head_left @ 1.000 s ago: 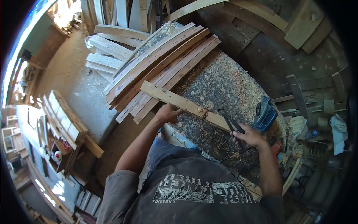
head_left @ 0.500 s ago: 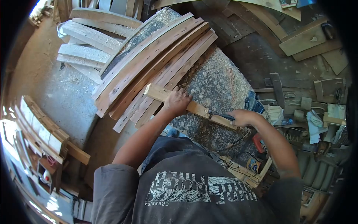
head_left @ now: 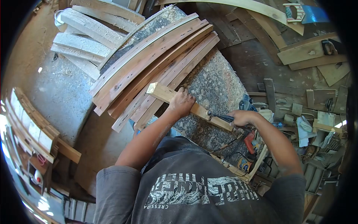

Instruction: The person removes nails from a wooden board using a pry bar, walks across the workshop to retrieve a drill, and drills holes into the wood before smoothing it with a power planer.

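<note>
Under my left hand [head_left: 182, 102] is a squared length of wood [head_left: 162, 92], lying at a slant over the workbench [head_left: 212, 80]; my fingers are wrapped over its middle. My right hand [head_left: 241, 117] is closed round the dark handles of what look like pliers [head_left: 220, 116]. Their metal jaws rest at the top face of the wood, to the right of my left hand. Whether the jaws grip anything is too small to tell. Several curved planks [head_left: 149, 59] with small dark holes lie beside the wood's far left end.
Pale curved wood pieces [head_left: 87, 26] are stacked at the upper left. A blue power tool [head_left: 246, 102] and a red-handled tool [head_left: 249, 142] with cables lie to the right. A handsaw [head_left: 296, 14] and wood offcuts [head_left: 305, 52] are at the upper right. Shavings cover the bench.
The view has shifted slightly, bringing more of the handsaw into sight. Both hands keep their holds, and the pliers stay at the same place on the wood, with their handles slightly shifted.
</note>
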Motion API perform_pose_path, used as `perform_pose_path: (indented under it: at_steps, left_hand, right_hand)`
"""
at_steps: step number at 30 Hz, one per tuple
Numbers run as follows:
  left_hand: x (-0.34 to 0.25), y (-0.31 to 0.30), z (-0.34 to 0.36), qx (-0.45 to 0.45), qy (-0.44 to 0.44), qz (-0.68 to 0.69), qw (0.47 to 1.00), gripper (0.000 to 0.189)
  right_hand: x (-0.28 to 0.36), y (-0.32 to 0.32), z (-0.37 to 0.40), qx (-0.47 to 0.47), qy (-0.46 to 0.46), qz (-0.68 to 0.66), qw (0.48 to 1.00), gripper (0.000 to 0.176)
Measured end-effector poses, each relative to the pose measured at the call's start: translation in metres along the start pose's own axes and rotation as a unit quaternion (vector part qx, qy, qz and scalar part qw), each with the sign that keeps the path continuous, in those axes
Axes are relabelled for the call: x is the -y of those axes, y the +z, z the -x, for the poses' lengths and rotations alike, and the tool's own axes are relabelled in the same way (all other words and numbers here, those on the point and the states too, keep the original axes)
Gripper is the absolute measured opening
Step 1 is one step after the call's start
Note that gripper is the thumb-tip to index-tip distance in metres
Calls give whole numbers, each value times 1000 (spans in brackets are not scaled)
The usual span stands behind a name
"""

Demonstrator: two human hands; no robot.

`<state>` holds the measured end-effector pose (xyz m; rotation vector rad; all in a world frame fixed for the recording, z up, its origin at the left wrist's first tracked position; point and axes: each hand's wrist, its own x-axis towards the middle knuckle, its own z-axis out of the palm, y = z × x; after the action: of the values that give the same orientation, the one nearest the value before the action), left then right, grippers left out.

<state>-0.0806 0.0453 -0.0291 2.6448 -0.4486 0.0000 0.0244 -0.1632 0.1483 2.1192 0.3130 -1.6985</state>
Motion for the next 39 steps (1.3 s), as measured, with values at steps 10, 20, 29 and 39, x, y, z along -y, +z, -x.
perform_pose_path:
  at_steps: [10, 20, 29, 39]
  left_hand:
    - [0, -4, -1, 49, -8, 4, 999, 31]
    - [1, -8, 1, 19, -15, 12, 1000, 15]
    - [0, -1, -1, 35, -21, 21, 999, 18]
    - [2, -5, -4, 48, -10, 12, 999, 21]
  right_hand:
    - [15, 4, -2, -37, -2, 159, 987, 45]
    - [33, 31, 12, -138, 94, 79, 983, 51]
    - [14, 42, 4, -166, 80, 44, 982, 43]
    - [-16, 62, -8, -193, 44, -6, 980, 26]
